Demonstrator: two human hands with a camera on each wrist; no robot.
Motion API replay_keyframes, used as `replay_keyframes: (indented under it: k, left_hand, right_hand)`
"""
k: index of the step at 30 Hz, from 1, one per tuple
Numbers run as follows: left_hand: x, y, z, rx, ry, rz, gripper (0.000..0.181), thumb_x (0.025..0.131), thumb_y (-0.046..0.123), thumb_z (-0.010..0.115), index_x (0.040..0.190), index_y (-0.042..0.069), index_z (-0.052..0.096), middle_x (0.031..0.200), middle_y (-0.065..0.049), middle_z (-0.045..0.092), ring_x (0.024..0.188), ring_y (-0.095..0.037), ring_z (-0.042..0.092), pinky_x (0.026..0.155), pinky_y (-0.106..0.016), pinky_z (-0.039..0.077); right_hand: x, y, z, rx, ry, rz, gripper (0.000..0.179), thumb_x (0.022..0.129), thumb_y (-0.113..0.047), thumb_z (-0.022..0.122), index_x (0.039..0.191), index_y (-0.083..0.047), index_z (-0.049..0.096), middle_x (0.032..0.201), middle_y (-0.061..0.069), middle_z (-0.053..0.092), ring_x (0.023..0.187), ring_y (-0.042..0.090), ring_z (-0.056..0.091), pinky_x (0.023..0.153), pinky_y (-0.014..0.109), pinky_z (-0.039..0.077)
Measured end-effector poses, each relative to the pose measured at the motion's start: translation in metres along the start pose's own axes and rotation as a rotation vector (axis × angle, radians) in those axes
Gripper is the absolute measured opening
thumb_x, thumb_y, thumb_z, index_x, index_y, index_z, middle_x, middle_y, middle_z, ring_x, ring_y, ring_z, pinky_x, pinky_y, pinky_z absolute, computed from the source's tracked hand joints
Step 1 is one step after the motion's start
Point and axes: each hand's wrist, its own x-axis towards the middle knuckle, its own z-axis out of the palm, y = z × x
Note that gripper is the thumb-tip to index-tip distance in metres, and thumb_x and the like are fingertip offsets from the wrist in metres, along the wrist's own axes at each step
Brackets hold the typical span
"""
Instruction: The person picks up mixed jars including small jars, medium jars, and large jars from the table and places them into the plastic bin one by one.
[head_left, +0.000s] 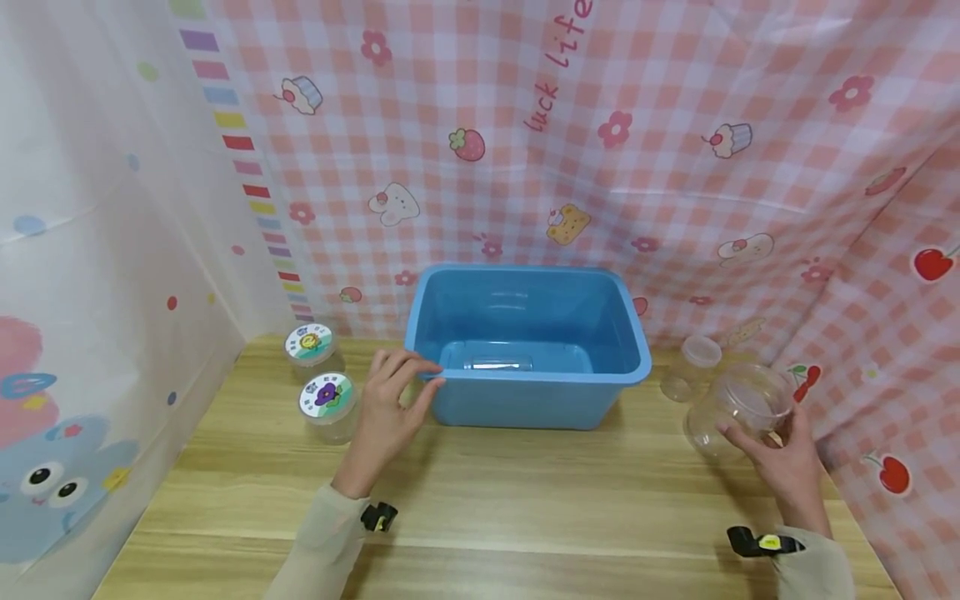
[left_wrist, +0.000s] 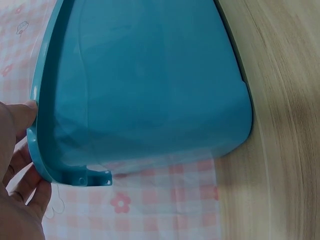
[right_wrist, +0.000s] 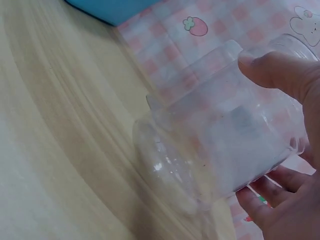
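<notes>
My left hand [head_left: 388,398] pinches the rim of a blue plastic bin [head_left: 517,404] at its near left corner. In the left wrist view the thumb and fingers lie on either side of that rim [left_wrist: 42,120]. My right hand [head_left: 787,458] grips a large clear plastic jar [head_left: 705,429] on the right of the table, thumb on the near side and fingers around the far side. The right wrist view shows the jar [right_wrist: 215,130] see-through, its rounded base close over the wood. Inside the bin, a clear object [head_left: 497,364] lies on the floor.
A smaller clear jar [head_left: 678,387] with a whitish top stands just behind the large one. On the left are two clear jars with flower-labelled lids, one sunflower lid [head_left: 309,342] and one purple-flower lid [head_left: 327,395]. A checked cloth [head_left: 510,192] hangs behind the wooden table [head_left: 525,500].
</notes>
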Motion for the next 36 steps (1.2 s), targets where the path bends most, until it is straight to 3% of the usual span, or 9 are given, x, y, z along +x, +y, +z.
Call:
replay_keyframes:
  k: [11, 23, 30, 36]
  left_hand:
    - [-0.003, 0.0, -0.003, -0.015, 0.003, -0.031, 0.013, 0.087, 0.009, 0.082, 0.097, 0.009, 0.075, 0.096, -0.005, 0.07, 0.098, -0.026, 0.055, 0.086, -0.036, 0.043]
    - [-0.003, 0.0, -0.002, -0.007, 0.004, -0.032, 0.013, 0.087, 0.012, 0.082, 0.097, 0.009, 0.075, 0.097, -0.005, 0.07, 0.098, -0.026, 0.055, 0.086, -0.036, 0.043]
    - [-0.001, 0.0, 0.0, -0.005, 0.001, -0.031, 0.013, 0.087, 0.013, 0.082, 0.098, 0.01, 0.075, 0.097, -0.004, 0.07, 0.098, -0.025, 0.055, 0.086, -0.035, 0.043]
    - [0.0, 0.0, 0.002, -0.012, -0.006, -0.037, 0.013, 0.088, 0.012, 0.082, 0.098, 0.01, 0.075, 0.098, -0.004, 0.07, 0.098, -0.025, 0.055, 0.086, -0.036, 0.042]
  right_hand:
    - [-0.003, -0.002, 0.007, -0.006, 0.043, 0.023, 0.092, 0.085, -0.017, 0.086, 0.158, -0.03, 0.032, 0.129, -0.019, 0.049, 0.115, -0.005, 0.045, 0.087, 0.003, 0.04]
    - [-0.005, -0.007, 0.005, -0.059, 0.042, 0.052, 0.095, 0.085, -0.027, 0.086, 0.161, -0.032, 0.028, 0.136, -0.009, 0.05, 0.117, -0.004, 0.044, 0.085, 0.002, 0.039]
    - [-0.007, -0.013, 0.002, -0.081, 0.031, 0.043, 0.097, 0.087, -0.029, 0.084, 0.162, -0.033, 0.023, 0.146, 0.006, 0.047, 0.117, -0.002, 0.045, 0.083, 0.002, 0.041]
    - [-0.008, -0.019, 0.0, -0.078, 0.028, 0.045, 0.097, 0.087, -0.029, 0.084, 0.162, -0.034, 0.023, 0.15, 0.007, 0.045, 0.123, 0.003, 0.046, 0.084, 0.002, 0.042]
